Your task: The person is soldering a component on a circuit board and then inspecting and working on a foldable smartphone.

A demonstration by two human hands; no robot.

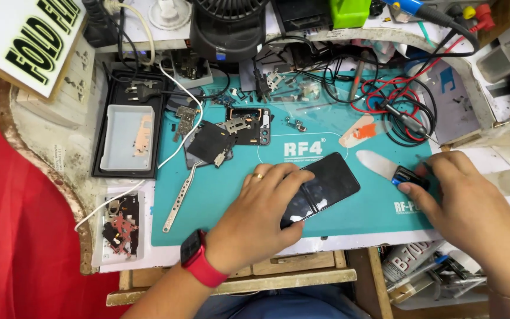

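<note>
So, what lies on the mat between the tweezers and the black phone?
In the head view, only the left hand lies there, resting on the black phone; the teal mat beside the tweezers is otherwise bare.

A phone (321, 188) lies on the work mat (219, 207) at its middle front, under the left hand (265, 210). Tweezers (179, 198) lie to its left, phone parts (225, 139) behind it, and the right hand (461, 198) to its right, on a small part (406, 176).

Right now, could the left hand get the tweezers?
Probably yes. The left hand rests on the phone, and the tweezers lie on the mat just beside it, with nothing between.
</note>
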